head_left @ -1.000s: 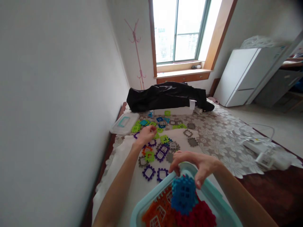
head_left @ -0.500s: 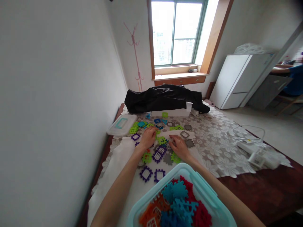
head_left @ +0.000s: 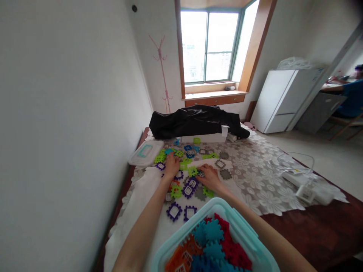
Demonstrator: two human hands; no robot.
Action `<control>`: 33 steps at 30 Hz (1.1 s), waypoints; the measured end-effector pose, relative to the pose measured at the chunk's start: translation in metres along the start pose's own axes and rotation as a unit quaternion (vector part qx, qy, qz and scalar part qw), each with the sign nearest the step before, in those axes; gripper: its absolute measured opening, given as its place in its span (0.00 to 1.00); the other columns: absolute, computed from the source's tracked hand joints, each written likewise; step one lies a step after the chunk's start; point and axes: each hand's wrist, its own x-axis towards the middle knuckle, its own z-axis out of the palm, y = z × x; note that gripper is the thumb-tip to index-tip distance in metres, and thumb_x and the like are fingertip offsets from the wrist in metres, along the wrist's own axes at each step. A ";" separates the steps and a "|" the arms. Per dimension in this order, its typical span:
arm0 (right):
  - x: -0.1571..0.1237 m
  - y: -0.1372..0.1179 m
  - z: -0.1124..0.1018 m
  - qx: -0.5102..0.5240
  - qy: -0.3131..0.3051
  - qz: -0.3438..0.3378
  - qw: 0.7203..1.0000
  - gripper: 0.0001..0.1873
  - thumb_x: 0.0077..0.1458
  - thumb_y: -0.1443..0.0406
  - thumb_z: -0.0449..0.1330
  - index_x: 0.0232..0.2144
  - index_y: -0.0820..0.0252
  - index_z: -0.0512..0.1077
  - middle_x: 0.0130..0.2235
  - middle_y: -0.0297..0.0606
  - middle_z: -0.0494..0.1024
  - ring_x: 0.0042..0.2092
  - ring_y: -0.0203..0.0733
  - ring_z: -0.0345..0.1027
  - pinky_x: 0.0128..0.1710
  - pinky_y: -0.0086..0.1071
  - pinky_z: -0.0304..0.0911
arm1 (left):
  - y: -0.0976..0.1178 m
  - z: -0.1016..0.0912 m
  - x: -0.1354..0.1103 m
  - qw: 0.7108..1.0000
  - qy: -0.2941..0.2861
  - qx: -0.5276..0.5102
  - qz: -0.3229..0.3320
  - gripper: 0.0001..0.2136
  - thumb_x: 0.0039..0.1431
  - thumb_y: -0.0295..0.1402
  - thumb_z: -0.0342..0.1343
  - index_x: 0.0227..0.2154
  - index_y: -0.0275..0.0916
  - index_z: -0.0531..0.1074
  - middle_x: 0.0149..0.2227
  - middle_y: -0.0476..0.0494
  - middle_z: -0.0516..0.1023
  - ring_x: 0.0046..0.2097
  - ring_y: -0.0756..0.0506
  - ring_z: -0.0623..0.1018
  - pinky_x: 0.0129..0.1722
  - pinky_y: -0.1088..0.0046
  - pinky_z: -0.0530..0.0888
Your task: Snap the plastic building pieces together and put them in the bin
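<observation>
Flat interlocking plastic tiles lie scattered on the bed cover before me. My left hand (head_left: pixel 171 166) reaches forward with its fingers stretched out at the near edge of a teal tile (head_left: pixel 168 151), among green tiles. At a lime-green tile (head_left: pixel 193 171), my right hand (head_left: pixel 210 176) has its thumb and fingers on the right edge; its fingers partly cover a piece with a white window grid. Two joined purple tiles (head_left: pixel 190 187) with white window inserts lie just below. Nearer me are two purple frames (head_left: pixel 174 211). An open turquoise-rimmed box (head_left: pixel 219 204) holds orange, blue and red tiles.
A translucent lid (head_left: pixel 150 152) lies at left near the wall. Behind the tiles, a black cover (head_left: pixel 195 121) drapes over a white box (head_left: pixel 204 139). White devices and a cable (head_left: pixel 314 189) lie at right. Another person (head_left: pixel 353 94) sits far right.
My left hand has moved left, from the middle green tiles to the teal tile. My right hand has shifted slightly left onto the lime-green tile's edge. The view has tilted up slightly.
</observation>
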 end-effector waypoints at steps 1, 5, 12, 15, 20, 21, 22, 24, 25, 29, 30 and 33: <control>0.002 0.001 0.001 0.026 0.008 0.007 1.000 0.19 0.57 0.61 0.67 0.51 0.56 0.79 0.53 0.44 0.80 0.56 0.56 0.70 0.55 0.43 0.59 | 0.001 0.002 0.002 1.000 0.000 0.009 0.002 0.23 0.68 0.32 0.47 0.63 0.27 0.68 0.67 0.23 0.70 0.72 0.34 0.67 0.73 0.51 0.61; 0.006 0.010 0.005 0.175 0.041 0.026 0.983 0.12 0.53 0.62 0.64 0.41 0.58 0.77 0.41 0.40 0.82 0.45 0.49 0.74 0.50 0.39 0.63 | 0.003 0.005 0.010 0.999 0.012 0.031 0.009 0.21 0.66 0.30 0.48 0.57 0.26 0.71 0.64 0.22 0.72 0.73 0.32 0.64 0.75 0.48 0.57; 0.007 0.025 -0.001 0.363 0.072 0.049 0.928 0.15 0.54 0.52 0.63 0.31 0.58 0.76 0.32 0.38 0.79 0.35 0.44 0.70 0.39 0.36 0.64 | 0.005 -0.008 0.013 0.990 0.012 0.137 -0.007 0.17 0.67 0.33 0.51 0.52 0.30 0.75 0.71 0.23 0.64 0.76 0.26 0.54 0.74 0.43 0.54; 0.005 0.025 -0.003 0.384 0.111 0.067 0.914 0.16 0.54 0.51 0.64 0.31 0.58 0.76 0.32 0.37 0.79 0.35 0.44 0.70 0.38 0.35 0.64 | 0.008 -0.014 0.008 0.986 -0.042 0.160 0.000 0.19 0.67 0.34 0.51 0.56 0.32 0.75 0.69 0.23 0.66 0.74 0.25 0.59 0.73 0.41 0.55; 0.003 0.025 -0.002 0.386 0.118 0.071 0.912 0.17 0.55 0.50 0.64 0.32 0.57 0.76 0.33 0.37 0.79 0.36 0.46 0.71 0.38 0.35 0.65 | 0.013 -0.023 0.000 0.987 -0.077 0.137 0.028 0.16 0.68 0.33 0.52 0.54 0.37 0.78 0.67 0.27 0.70 0.71 0.27 0.65 0.72 0.42 0.56; 0.002 0.025 -0.001 0.387 0.121 0.071 0.911 0.17 0.55 0.50 0.64 0.32 0.57 0.76 0.33 0.37 0.79 0.36 0.45 0.71 0.38 0.35 0.66 | 0.013 -0.025 -0.001 0.989 -0.073 0.123 0.036 0.15 0.68 0.32 0.52 0.51 0.38 0.79 0.64 0.28 0.73 0.69 0.29 0.68 0.72 0.44 0.57; 0.002 0.026 -0.001 0.388 0.124 0.071 0.910 0.17 0.55 0.50 0.64 0.32 0.57 0.76 0.33 0.37 0.79 0.36 0.45 0.71 0.38 0.35 0.66 | 0.013 -0.026 -0.001 0.991 -0.069 0.109 0.042 0.13 0.67 0.31 0.52 0.49 0.38 0.79 0.60 0.30 0.76 0.66 0.31 0.71 0.71 0.47 0.59; 0.001 0.026 0.000 0.389 0.130 0.070 0.909 0.17 0.55 0.50 0.65 0.32 0.58 0.76 0.32 0.37 0.79 0.35 0.44 0.71 0.37 0.35 0.65 | 0.013 -0.028 -0.001 0.993 -0.065 0.086 0.041 0.11 0.66 0.28 0.53 0.47 0.37 0.78 0.52 0.32 0.80 0.59 0.35 0.76 0.66 0.53 0.66; 0.001 0.026 0.000 0.389 0.133 0.069 0.909 0.17 0.55 0.50 0.65 0.32 0.58 0.76 0.32 0.36 0.79 0.35 0.44 0.70 0.37 0.34 0.65 | 0.013 -0.029 -0.001 0.994 -0.066 0.078 0.033 0.10 0.65 0.28 0.54 0.47 0.36 0.77 0.49 0.33 0.81 0.55 0.36 0.78 0.62 0.56 0.70; 0.000 0.027 0.001 0.383 0.133 0.067 0.912 0.18 0.55 0.49 0.65 0.33 0.59 0.77 0.33 0.37 0.79 0.36 0.45 0.71 0.38 0.35 0.65 | 0.011 -0.027 -0.002 0.996 -0.051 0.078 0.016 0.16 0.63 0.30 0.59 0.53 0.35 0.74 0.53 0.32 0.79 0.57 0.36 0.77 0.60 0.59 0.71; 0.000 0.027 0.001 0.379 0.133 0.068 0.913 0.19 0.56 0.49 0.65 0.33 0.59 0.77 0.33 0.37 0.79 0.36 0.45 0.71 0.38 0.35 0.65 | 0.010 -0.026 -0.003 0.995 -0.042 0.084 0.023 0.20 0.63 0.31 0.60 0.57 0.35 0.72 0.59 0.31 0.76 0.61 0.35 0.74 0.63 0.58 0.69; -0.001 0.027 0.002 0.367 0.134 0.065 0.918 0.20 0.56 0.48 0.65 0.33 0.59 0.76 0.33 0.37 0.79 0.35 0.45 0.71 0.38 0.35 0.65 | 0.009 -0.023 -0.005 0.992 -0.047 0.102 0.054 0.25 0.64 0.30 0.58 0.63 0.37 0.70 0.69 0.32 0.67 0.70 0.33 0.65 0.70 0.54 0.63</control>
